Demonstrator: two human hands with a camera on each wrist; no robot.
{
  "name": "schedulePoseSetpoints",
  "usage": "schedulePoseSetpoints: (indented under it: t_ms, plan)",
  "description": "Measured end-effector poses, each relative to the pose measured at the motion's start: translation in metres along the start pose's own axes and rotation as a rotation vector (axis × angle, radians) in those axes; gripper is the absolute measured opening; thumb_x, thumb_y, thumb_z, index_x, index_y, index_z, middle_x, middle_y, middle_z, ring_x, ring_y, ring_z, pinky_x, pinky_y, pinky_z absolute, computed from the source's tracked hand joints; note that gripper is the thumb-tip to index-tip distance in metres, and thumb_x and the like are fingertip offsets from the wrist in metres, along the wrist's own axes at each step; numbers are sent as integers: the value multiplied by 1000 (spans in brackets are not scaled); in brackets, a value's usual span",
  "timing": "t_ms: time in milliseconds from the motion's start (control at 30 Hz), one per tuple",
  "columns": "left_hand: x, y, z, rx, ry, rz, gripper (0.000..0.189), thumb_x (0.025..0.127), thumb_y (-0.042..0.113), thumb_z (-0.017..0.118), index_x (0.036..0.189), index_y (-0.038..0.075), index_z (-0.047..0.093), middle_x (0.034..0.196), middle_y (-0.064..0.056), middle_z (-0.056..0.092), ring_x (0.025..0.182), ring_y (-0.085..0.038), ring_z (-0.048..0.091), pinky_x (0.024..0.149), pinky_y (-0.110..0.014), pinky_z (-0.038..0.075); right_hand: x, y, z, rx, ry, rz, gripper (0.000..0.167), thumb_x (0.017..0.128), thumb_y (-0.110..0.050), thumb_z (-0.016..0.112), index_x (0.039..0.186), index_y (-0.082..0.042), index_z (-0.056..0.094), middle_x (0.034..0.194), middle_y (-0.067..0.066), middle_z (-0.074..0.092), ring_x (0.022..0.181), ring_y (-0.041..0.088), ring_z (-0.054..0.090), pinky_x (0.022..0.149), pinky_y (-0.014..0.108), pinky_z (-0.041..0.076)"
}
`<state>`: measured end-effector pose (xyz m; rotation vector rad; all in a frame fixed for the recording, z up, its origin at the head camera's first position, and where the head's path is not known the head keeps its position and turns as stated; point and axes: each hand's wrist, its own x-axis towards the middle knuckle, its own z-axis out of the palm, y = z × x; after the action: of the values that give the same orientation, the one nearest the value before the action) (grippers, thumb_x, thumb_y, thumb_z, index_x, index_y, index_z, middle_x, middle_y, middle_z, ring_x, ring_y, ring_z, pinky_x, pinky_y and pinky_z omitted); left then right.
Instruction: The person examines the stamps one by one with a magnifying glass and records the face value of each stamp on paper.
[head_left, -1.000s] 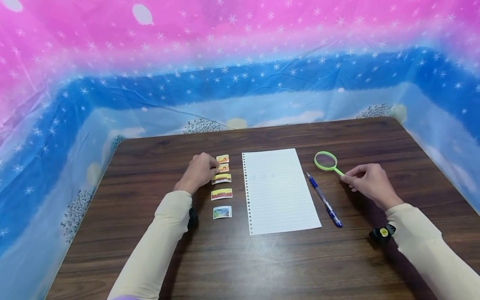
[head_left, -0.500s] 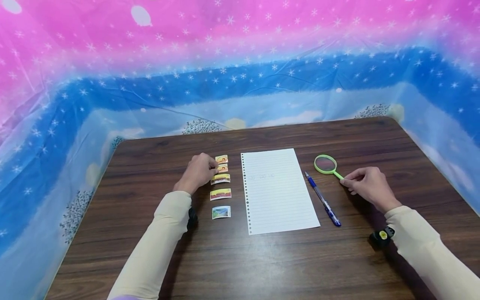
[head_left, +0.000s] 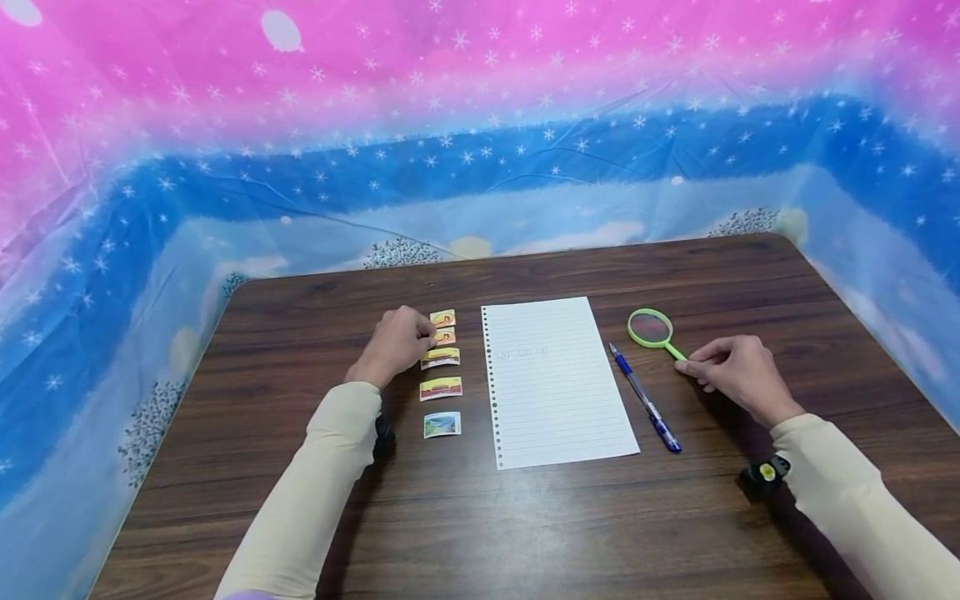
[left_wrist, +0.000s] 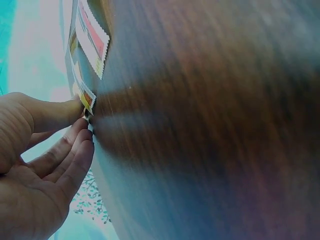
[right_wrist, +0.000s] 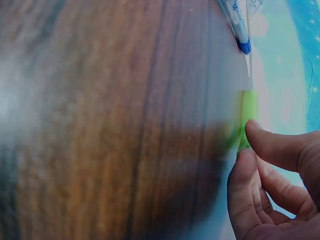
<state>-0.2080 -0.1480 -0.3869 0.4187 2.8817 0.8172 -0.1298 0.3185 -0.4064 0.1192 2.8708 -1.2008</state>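
Note:
In the head view a column of several small postage stamps with notched edges lies left of the paper. My left hand (head_left: pixel 396 343) is at its far end, thumb and fingertips pinching the left edge of an orange-and-yellow stamp (head_left: pixel 446 336). The left wrist view shows the fingertips meeting at a stamp's corner (left_wrist: pixel 88 98). Another orange stamp (head_left: pixel 443 318) lies just beyond; red-and-yellow stamps (head_left: pixel 441 388) and a blue-green landscape stamp (head_left: pixel 442 424) lie nearer. My right hand (head_left: pixel 738 375) pinches the handle end of a green magnifying glass (head_left: pixel 675 352) between thumb and fingers.
A lined, punched sheet of paper (head_left: pixel 562 400) with faint writing lies mid-table. Between it and the magnifying glass is a blue pen (head_left: pixel 645 398), tip pointing away. The dark wooden table (head_left: pixel 525 533) ends at a pink and blue snowflake cloth (head_left: pixel 480 142).
The magnifying glass has slid slightly toward me with my right hand. My left hand stays at the same stamp, and the paper, pen and other stamps keep their places.

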Motion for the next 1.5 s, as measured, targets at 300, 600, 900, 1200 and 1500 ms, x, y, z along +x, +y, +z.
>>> schedulePoseSetpoints:
  t_ms: [300,600,900,1200,1500]
  plan:
    - [-2,2,-5,-12,3,-55,21,99,8,65,115,-1,75,115,-19,71,99,-30,69,82,-44,56,-2,-5,-6,19,27,-67,26,94,-21,75,100,5,73,85,15,73,66,21,69,58,30,58]
    - [-15,10,-8,-16,-3,-36,30,100,10,65,128,-1,68,123,-20,67,109,-31,66,90,-48,55,-4,-16,-5,22,6,-78,28,92,-21,77,103,4,71,87,16,73,65,22,68,58,32,57]
    - [-32,34,0,16,-3,46,39,96,13,71,132,-2,65,127,-20,65,110,-31,64,90,-46,55,-12,-29,2,-52,-51,-83,45,89,-37,80,108,2,69,90,11,72,66,21,68,60,31,54]
    - [-46,58,20,46,-67,184,39,97,13,70,134,0,64,132,-17,64,120,-30,61,97,-45,51,-18,-39,19,-118,-102,-140,46,86,-41,81,106,0,70,92,7,71,75,16,65,67,34,52]
    - [-61,78,41,113,-146,314,45,97,16,71,136,-2,60,136,-19,61,128,-31,56,106,-42,46,-21,-42,31,-190,-134,-156,41,84,-38,84,98,-1,71,86,5,68,72,16,60,64,34,49]
